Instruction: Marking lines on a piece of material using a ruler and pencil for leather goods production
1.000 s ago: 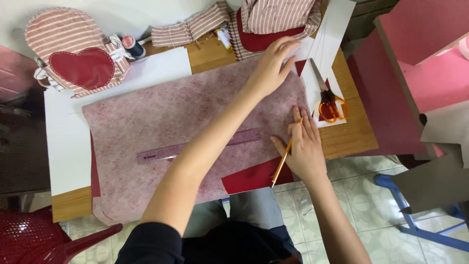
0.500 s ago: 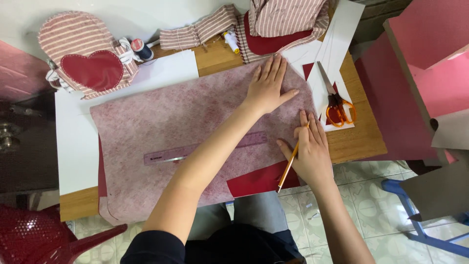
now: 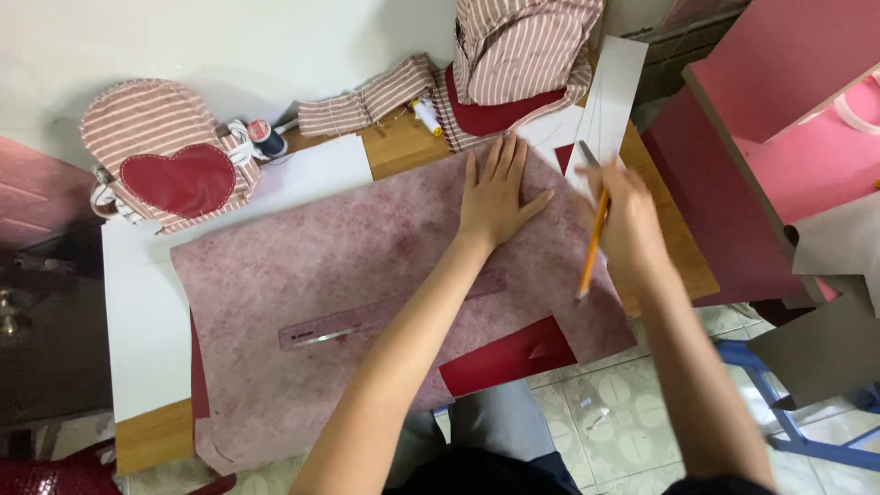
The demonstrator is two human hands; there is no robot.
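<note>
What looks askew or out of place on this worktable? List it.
The pink felt sheet lies skewed across the table, its near edge hanging over the front. A red piece juts out beneath it past the edge. The ruler lies at a slant. Nothing is spilled or torn.

mottled pink felt sheet (image 3: 367,266), seemingly yellow pencil (image 3: 594,240)

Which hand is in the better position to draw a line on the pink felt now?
Probably the right hand: it holds the pencil at the felt's right edge. The left hand lies flat, pinning the felt.
</note>
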